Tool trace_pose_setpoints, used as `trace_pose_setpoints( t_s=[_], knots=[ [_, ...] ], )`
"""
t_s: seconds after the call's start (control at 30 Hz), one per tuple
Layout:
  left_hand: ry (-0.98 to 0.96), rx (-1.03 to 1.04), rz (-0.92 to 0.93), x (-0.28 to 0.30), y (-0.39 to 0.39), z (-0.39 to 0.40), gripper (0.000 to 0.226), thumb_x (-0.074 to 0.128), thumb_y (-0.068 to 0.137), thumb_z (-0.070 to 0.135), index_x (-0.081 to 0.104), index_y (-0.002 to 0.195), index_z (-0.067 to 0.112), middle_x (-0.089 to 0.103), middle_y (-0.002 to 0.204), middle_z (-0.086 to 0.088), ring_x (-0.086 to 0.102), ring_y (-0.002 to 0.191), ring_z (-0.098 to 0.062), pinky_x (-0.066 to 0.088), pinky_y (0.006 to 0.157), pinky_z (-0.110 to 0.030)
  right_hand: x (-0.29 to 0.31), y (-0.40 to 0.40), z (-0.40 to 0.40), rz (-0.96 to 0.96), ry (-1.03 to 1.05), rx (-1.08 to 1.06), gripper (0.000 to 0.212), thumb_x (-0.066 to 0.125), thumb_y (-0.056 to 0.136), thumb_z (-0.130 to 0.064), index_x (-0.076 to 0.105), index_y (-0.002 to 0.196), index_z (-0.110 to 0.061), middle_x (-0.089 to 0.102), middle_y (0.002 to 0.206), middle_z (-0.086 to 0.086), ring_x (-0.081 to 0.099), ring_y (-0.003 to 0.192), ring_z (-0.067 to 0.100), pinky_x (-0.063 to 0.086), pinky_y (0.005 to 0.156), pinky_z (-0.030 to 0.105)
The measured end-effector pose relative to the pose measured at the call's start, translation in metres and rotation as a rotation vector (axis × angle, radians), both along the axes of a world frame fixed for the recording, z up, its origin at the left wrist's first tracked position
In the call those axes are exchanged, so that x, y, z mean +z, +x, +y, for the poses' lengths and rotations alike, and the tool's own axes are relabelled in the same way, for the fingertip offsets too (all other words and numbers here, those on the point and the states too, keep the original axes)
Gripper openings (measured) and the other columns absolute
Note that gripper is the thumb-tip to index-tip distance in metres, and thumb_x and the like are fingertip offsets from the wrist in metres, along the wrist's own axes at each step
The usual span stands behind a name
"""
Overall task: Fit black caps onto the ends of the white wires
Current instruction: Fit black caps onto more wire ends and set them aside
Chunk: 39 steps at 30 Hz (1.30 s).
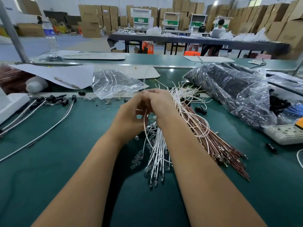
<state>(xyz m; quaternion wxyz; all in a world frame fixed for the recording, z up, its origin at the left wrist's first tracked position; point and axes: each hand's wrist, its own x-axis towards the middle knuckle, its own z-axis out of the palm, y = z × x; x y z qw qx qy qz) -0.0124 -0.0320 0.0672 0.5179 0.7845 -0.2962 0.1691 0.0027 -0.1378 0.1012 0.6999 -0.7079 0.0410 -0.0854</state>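
While the left hand (pixel 131 112) and right hand (pixel 159 104) pinch one white wire (pixel 150 145) together, capping appears underway, cap hidden, needing a straight push

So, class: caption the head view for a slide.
Both hands, left and right, pinch one white wire above the green table.

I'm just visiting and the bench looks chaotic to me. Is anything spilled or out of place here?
Yes, mildly. Small clear pieces have spilled from the open plastic bag onto the green mat, and a few black caps lie loose beside the wire bundle. Nothing looks damaged.
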Motion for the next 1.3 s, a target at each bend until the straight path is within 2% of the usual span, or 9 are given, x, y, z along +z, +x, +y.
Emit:
trace_pose_setpoints(
  t_s=[0.17, 0.3, 0.5, 0.63, 0.73, 0.8, 0.93, 1.07, 1.3],
  knots=[
    [-0.163, 0.311, 0.047, 0.001, 0.010, 0.021, 0.050, 0.043, 0.078, -0.018, 0.055, 0.106, 0.022, 0.059, 0.107, 0.003, 0.062, 0.085, -0.009, 0.046, 0.056, -0.013, -0.011, 0.002, -0.023, -0.037, 0.046, -0.183, 0.018, 0.045, 0.098, -0.002, 0.055, 0.088, -0.013, 0.058, 0.082, 0.007, 0.051, 0.057, 0.011, 0.047, 0.052, 0.021],
    [-0.040, 0.599, 0.057, -0.007, 0.025, 0.040, 0.033, 0.050, 0.085, -0.008, 0.061, 0.109, 0.012, 0.060, 0.104, 0.002, 0.058, 0.098, -0.017, 0.045, 0.077, -0.018, -0.019, 0.000, -0.035, -0.062, -0.256, -0.250, 0.034, 0.040, 0.086, 0.002, 0.065, 0.096, -0.018, 0.060, 0.083, -0.001, 0.043, 0.051, 0.006, 0.033, 0.043, 0.020],
    [0.431, 0.537, 0.108, -0.015, 0.028, 0.027, 0.037, 0.065, 0.085, 0.029, 0.065, 0.121, 0.019, 0.062, 0.122, -0.004, 0.050, 0.118, -0.028, 0.042, 0.099, -0.043, -0.024, 0.001, -0.015, -0.194, -0.497, -0.202, 0.019, 0.054, 0.098, -0.024, 0.071, 0.092, -0.017, 0.062, 0.072, -0.007, 0.055, 0.059, 0.010, 0.046, 0.056, 0.029],
    [0.419, 0.579, 0.141, -0.016, 0.029, 0.029, 0.022, 0.067, 0.084, 0.031, 0.072, 0.105, 0.024, 0.064, 0.115, -0.001, 0.051, 0.114, -0.028, 0.043, 0.095, -0.044, -0.027, 0.003, -0.012, -0.131, -0.568, -0.105, 0.028, 0.041, 0.102, -0.017, 0.066, 0.111, -0.011, 0.058, 0.082, 0.000, 0.050, 0.069, 0.016, 0.035, 0.061, 0.027],
    [0.460, 0.659, 0.061, -0.016, 0.028, 0.024, 0.030, 0.067, 0.084, 0.039, 0.070, 0.108, 0.021, 0.063, 0.116, -0.004, 0.049, 0.114, -0.030, 0.041, 0.094, -0.042, -0.029, -0.003, -0.017, -0.133, -0.625, -0.096, 0.032, 0.038, 0.102, -0.038, 0.059, 0.124, -0.027, 0.064, 0.104, -0.007, 0.055, 0.090, 0.013, 0.041, 0.074, 0.030],
    [0.494, 0.678, 0.018, -0.016, 0.028, 0.022, 0.040, 0.065, 0.085, 0.043, 0.064, 0.120, 0.023, 0.060, 0.124, -0.003, 0.044, 0.118, -0.030, 0.036, 0.096, -0.041, -0.031, -0.006, -0.019, -0.168, -0.666, -0.123, 0.032, 0.039, 0.100, -0.047, 0.061, 0.119, -0.034, 0.065, 0.095, -0.011, 0.057, 0.086, 0.012, 0.039, 0.067, 0.028],
    [0.609, 0.620, 0.059, -0.019, 0.029, 0.021, 0.034, 0.062, 0.087, 0.045, 0.067, 0.117, 0.032, 0.063, 0.123, 0.011, 0.041, 0.121, -0.022, 0.032, 0.096, -0.036, -0.035, -0.006, -0.021, -0.246, -0.804, -0.168, 0.024, 0.048, 0.100, -0.029, 0.071, 0.103, -0.020, 0.066, 0.087, -0.002, 0.057, 0.085, 0.018, 0.036, 0.065, 0.028],
    [0.452, 0.597, 0.064, -0.019, 0.030, 0.022, 0.017, 0.070, 0.082, 0.029, 0.074, 0.098, 0.030, 0.071, 0.096, 0.006, 0.051, 0.109, -0.022, 0.039, 0.090, -0.033, -0.036, -0.007, -0.020, -0.305, -0.919, -0.179, 0.025, 0.051, 0.097, -0.015, 0.070, 0.113, -0.020, 0.070, 0.104, 0.003, 0.059, 0.099, 0.023, 0.046, 0.085, 0.035],
    [0.017, 0.439, 0.079, -0.015, 0.028, 0.023, 0.026, 0.062, 0.085, -0.001, 0.073, 0.098, 0.019, 0.072, 0.087, 0.005, 0.067, 0.082, -0.011, 0.053, 0.077, -0.022, -0.040, -0.006, -0.022, -0.279, -0.788, -0.210, 0.032, 0.049, 0.092, -0.008, 0.071, 0.108, -0.026, 0.063, 0.096, 0.000, 0.060, 0.087, 0.024, 0.040, 0.065, 0.027]
  ],
)
